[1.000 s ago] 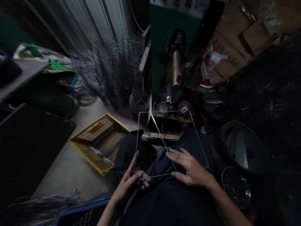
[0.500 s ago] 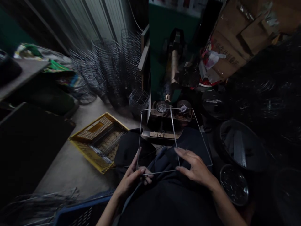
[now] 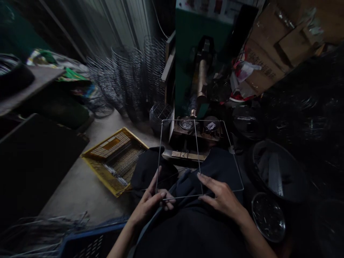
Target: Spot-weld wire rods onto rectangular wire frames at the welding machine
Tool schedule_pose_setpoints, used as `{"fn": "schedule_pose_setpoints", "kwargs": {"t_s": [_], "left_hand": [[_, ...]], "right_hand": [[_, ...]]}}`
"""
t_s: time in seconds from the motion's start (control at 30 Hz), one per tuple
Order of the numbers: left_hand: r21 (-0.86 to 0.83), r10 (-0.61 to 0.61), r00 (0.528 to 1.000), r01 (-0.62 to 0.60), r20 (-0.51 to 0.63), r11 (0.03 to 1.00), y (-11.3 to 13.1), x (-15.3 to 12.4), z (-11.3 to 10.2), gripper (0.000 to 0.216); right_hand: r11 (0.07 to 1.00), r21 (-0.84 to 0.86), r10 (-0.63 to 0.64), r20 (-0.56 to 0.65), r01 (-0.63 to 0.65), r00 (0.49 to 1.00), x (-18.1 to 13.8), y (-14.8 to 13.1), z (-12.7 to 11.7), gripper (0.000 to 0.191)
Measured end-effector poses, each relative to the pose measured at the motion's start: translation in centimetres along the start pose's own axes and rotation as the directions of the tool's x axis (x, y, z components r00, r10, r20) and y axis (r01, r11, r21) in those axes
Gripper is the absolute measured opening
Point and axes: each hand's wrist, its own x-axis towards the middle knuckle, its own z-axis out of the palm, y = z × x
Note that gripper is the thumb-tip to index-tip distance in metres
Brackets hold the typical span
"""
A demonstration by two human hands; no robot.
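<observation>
A thin rectangular wire frame (image 3: 185,196) is held over my lap, its far side tilted toward a machine. My left hand (image 3: 154,203) grips its near left corner, the forefinger stretched along the left side wire and the thumb over the near wire. My right hand (image 3: 224,199) pinches a straight middle rod (image 3: 197,148) near where it meets the near wire. This rod spans the frame from near to far side. Its far end lies just below the copper-coloured tip (image 3: 192,113) of the machine; whether they touch I cannot tell.
A yellow crate (image 3: 114,186) with metal rods stands left, a blue crate (image 3: 91,234) nearer. Stacked wire baskets (image 3: 126,75) line the wall. Dishes of small parts sit under the machine (image 3: 202,79). On the right are a round tub (image 3: 292,168), a metal bowl (image 3: 268,216) and cardboard boxes (image 3: 263,57).
My right hand has shifted slightly left along with the near end of the middle rod. The frame's far side appears slightly higher. My left hand keeps its grip.
</observation>
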Motion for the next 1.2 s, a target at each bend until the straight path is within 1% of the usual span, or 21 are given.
{"fn": "schedule_pose_setpoints", "kwargs": {"t_s": [0.27, 0.5, 0.63, 0.73, 0.93, 1.1, 1.2], "left_hand": [[0.009, -0.009, 1.0, 0.009, 0.021, 1.0, 0.4, 0.6, 0.0, 0.094], [0.0, 0.013, 0.997, -0.013, 0.075, 1.0, 0.4, 1.1, -0.3, 0.098], [-0.04, 0.032, 0.995, -0.028, 0.09, 0.999, 0.2, 1.0, -0.4, 0.093], [-0.037, 0.035, 0.995, -0.031, 0.099, 0.999, 0.1, 1.0, -0.5, 0.092], [-0.007, 0.035, 0.995, -0.035, 0.098, 0.999, 0.0, 1.3, -0.6, 0.099], [-0.003, 0.038, 0.994, -0.038, 0.106, 0.999, -0.1, 1.7, -0.7, 0.1], [-0.017, 0.038, 0.996, -0.036, 0.084, 0.999, 0.0, 1.8, -0.7, 0.099]], "right_hand": [[0.999, -0.053, 0.0, -0.007, 0.0, 1.0, 0.4, 0.1, -0.2, 0.074], [0.998, -0.056, -0.007, 0.003, 0.008, 1.0, 0.6, -0.1, -0.4, 0.076], [0.998, -0.051, -0.028, -0.021, 0.027, 0.999, 0.5, -0.1, -0.3, 0.08], [0.997, -0.054, -0.047, -0.036, 0.045, 0.998, 0.4, 0.2, -0.2, 0.081], [0.997, -0.063, -0.056, -0.044, 0.053, 0.997, 0.5, 0.6, 0.2, 0.081], [0.997, -0.061, -0.044, -0.055, 0.04, 0.998, 0.7, 0.5, 0.0, 0.079], [0.998, -0.048, -0.037, -0.053, 0.035, 0.998, 0.9, 0.5, -0.2, 0.078]]}}
